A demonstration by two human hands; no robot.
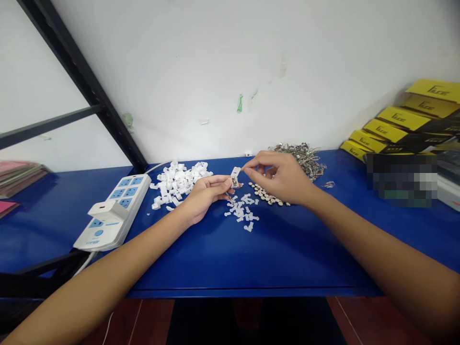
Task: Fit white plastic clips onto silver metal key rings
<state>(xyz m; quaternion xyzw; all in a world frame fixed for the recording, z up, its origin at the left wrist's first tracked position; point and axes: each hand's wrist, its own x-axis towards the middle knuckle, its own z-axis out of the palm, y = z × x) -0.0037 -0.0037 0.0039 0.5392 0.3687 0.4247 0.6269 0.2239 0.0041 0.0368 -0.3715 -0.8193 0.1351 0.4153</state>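
My left hand (210, 195) pinches a small white plastic case (235, 171), its lid tipped up and metallic parts showing inside. Just right of the case, the thumb and forefinger of my right hand (278, 175) are closed at its edge; whatever they hold is too small to make out. Below the hands lie scattered white cut-out tabs (244, 211). Round button cells (265, 194) are spread partly beneath my right hand. Behind my left hand is a heap of white plastic cases (179, 181). A tangled pile of metal clips and wires (305, 160) sits behind my right hand.
A white power strip (138, 201) with a plugged-in adapter (109, 211) lies at left on the blue table (230, 266). Yellow-and-black boxes (398, 117) are stacked at right. A black metal frame (89, 86) rises at left, near stacked papers (21, 177).
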